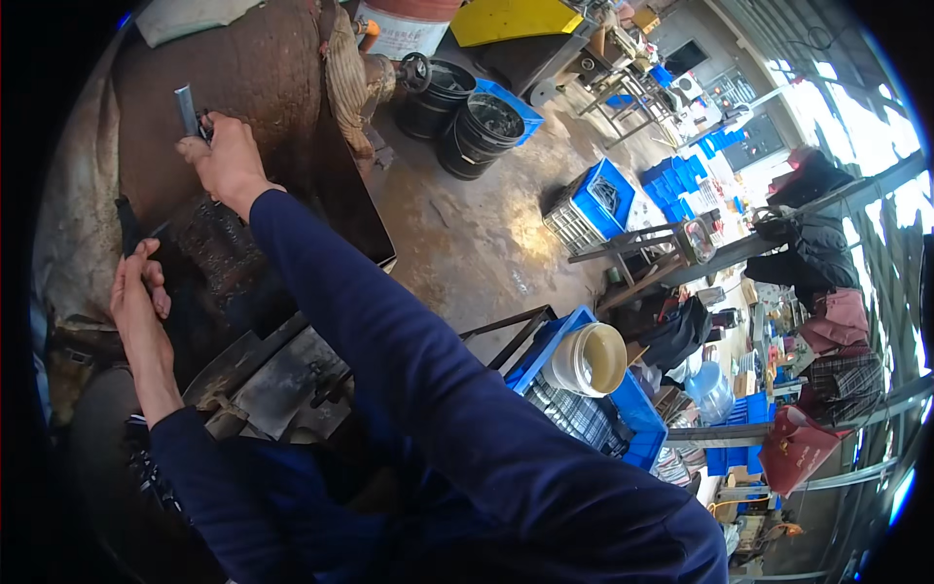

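At the upper left, my right hand (229, 161) is closed around a short silvery metal piece (185, 109), whose bright end sticks out past the fingers. It is over a big brown, stained surface (204, 58). Lower and further left, my left hand (141, 297) has its fingers bent around a slim black thing (126, 226) that juts up beyond the fingertips; its exact kind does not show. A dark, oily, pitted block (226, 248) sits between and below the two hands. Nearer me is a grey metal machine part (297, 394).
Two black buckets (482, 134) stand on the floor beyond a handwheel (415, 72). To my right, a blue crate (642, 443) holds metal parts and a cream bucket (589, 360). Further off are another blue crate (603, 200), wooden supports and hanging clothes (817, 243).
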A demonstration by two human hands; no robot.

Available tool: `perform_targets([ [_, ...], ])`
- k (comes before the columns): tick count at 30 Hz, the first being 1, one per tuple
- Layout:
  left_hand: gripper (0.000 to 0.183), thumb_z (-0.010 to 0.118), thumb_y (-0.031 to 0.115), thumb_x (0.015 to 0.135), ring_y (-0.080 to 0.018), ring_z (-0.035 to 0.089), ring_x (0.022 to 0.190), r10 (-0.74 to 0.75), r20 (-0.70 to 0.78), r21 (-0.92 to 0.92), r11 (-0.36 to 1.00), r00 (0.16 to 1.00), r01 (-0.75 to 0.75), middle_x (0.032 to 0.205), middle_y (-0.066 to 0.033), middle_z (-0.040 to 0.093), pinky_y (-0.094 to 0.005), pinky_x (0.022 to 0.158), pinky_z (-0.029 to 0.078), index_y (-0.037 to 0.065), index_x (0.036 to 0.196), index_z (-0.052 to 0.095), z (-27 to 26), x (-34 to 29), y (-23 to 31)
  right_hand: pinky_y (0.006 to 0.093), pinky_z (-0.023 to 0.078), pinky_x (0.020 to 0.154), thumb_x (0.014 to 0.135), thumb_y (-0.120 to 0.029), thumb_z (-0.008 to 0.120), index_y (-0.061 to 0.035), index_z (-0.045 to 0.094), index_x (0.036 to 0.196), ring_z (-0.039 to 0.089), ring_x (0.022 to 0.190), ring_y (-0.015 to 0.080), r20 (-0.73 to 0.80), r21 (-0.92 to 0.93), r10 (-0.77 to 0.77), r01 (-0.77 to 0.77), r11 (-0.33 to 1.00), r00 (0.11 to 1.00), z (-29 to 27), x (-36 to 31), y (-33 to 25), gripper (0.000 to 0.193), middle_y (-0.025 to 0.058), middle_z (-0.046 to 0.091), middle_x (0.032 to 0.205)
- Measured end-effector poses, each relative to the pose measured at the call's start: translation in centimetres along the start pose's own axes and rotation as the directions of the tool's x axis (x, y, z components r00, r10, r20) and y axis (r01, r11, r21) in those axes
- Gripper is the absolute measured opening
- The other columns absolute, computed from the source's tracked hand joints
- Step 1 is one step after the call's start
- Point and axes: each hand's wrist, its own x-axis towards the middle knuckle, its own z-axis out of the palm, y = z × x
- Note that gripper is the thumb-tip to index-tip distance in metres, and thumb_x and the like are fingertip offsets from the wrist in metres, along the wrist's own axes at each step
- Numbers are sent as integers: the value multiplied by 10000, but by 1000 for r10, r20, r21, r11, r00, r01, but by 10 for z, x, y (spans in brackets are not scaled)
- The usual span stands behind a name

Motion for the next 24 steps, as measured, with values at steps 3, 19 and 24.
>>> perform_targets([
  [3, 279, 572, 258, 955, -1, 315, 473, 8, 17, 82, 997, 1000, -9, 705, 53, 494, -188, 420, 217, 66, 1142, 648, -4, -7, 16, 402, 509, 810, 787, -231, 745, 29, 637, 1097, 665, 901, 369, -63, 28, -9, 10, 1000, 998, 8, 1, 1, 419, 248, 674, 875],
  [19, 239, 667, 296, 838, -54, 416, 509, 127, -2, 270, 955, 992, -121, 658, 41, 569, -239, 474, 318, 73, 910, 711, -9, -26, 22, 242, 432, 465, 833, -135, 716, -46, 657, 1000, 538, 518, 80, 451, -36, 176, -180, 983, 875, -69, -122, -28, 198, 30, 669, 878],
  [24, 250, 620, 268, 891, -75, 448, 546, 186, 113, 459, 861, 976, -217, 669, 28, 580, -258, 531, 358, 41, 922, 720, 0, -20, 14, 297, 537, 730, 805, -49, 708, -32, 643, 1072, 664, 866, 164, 609, -67, -344, 478, 876, 715, -84, -178, -7, 275, 87, 679, 1066],
])
